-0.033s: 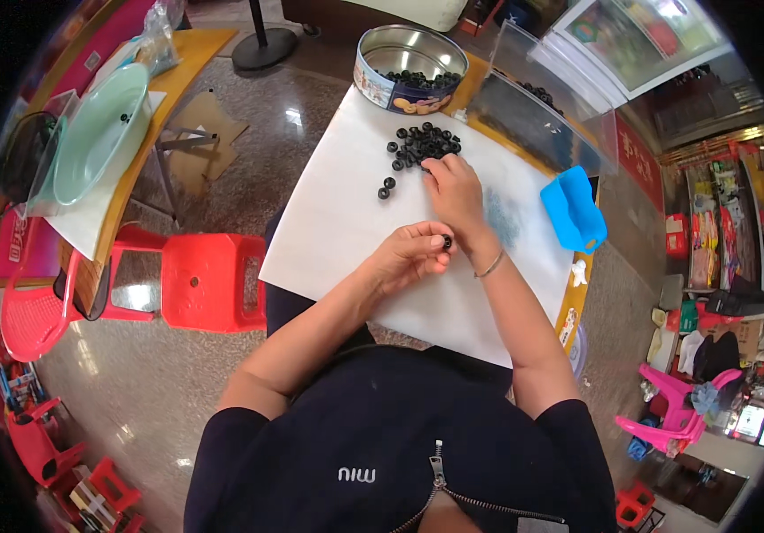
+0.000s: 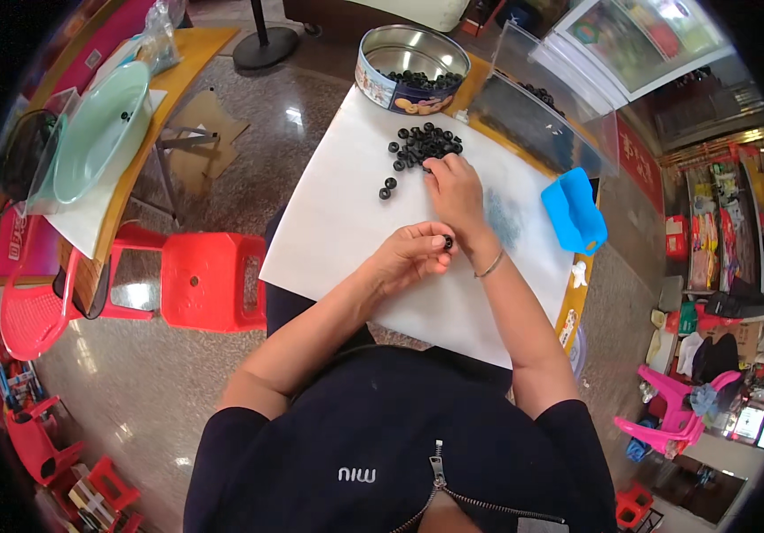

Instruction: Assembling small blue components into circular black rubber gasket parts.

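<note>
We are pinching a black ring (image 2: 447, 241) in our left hand (image 2: 413, 255) | our right hand (image 2: 455, 189) is picking among the ring pile (image 2: 425, 145) near the desk's (image 2: 338, 222) far edge.

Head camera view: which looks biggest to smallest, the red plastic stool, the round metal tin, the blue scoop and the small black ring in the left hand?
1. red plastic stool
2. round metal tin
3. blue scoop
4. small black ring, held in the left hand

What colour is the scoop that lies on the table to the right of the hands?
The scoop is bright blue; the head view shows it clearly.
</note>
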A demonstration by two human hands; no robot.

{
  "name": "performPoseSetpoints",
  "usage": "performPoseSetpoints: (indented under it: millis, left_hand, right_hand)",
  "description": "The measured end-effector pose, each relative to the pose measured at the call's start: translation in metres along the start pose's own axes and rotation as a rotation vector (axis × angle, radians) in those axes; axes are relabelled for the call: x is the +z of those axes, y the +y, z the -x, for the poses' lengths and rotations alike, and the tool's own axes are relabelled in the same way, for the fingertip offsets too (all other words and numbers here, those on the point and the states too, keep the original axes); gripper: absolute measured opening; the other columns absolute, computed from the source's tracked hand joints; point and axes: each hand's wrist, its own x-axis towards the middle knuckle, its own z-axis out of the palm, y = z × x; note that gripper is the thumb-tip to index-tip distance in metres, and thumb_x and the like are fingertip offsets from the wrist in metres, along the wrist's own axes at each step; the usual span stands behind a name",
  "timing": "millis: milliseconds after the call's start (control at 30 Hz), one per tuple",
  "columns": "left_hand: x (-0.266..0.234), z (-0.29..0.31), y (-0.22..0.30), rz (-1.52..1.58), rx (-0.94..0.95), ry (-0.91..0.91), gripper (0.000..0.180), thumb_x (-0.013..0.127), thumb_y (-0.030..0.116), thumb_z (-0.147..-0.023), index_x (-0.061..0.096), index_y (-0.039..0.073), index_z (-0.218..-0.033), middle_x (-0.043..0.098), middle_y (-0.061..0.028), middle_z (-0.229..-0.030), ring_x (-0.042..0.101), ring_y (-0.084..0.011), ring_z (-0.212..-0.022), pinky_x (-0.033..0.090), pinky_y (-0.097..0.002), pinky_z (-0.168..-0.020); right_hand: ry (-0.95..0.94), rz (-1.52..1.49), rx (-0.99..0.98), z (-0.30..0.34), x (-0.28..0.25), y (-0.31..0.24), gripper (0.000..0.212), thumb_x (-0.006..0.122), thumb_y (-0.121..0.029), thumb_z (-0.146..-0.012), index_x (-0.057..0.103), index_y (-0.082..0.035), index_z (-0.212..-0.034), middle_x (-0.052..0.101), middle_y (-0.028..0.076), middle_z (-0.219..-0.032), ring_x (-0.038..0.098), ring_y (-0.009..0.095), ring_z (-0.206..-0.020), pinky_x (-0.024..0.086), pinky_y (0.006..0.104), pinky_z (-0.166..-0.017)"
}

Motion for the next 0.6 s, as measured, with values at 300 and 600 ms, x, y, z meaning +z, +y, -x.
performPoseSetpoints:
  millis: [300,600]
  left_hand:
    - [0.002,0.0,0.0,0.042,0.029,0.007,0.023,0.064,0.016,-0.087,0.056,0.002,-0.104,0.063,-0.0092,-0.09,0.063,-0.0111,-0.07,0.057,-0.021,-0.062]
    - [0.004,-0.003,0.001,-0.002,0.109,0.05,0.031,0.067,0.022,-0.086,0.054,0.001,-0.105,0.06,-0.0065,-0.087,0.059,-0.008,-0.066,0.054,-0.016,-0.058]
  right_hand:
    - [-0.003,-0.237,0.071,0.019,-0.005,-0.001,0.008,0.059,-0.007,-0.08,0.059,-0.005,-0.088,0.057,0.011,-0.085,0.056,0.028,-0.08,0.046,0.0373,-0.071]
    - [0.034,-0.956,0.543,0.06,-0.064,-0.033,0.014,0.058,0.0,-0.087,0.059,0.0,-0.101,0.065,0.006,-0.092,0.06,0.011,-0.08,0.05,0.0243,-0.072]
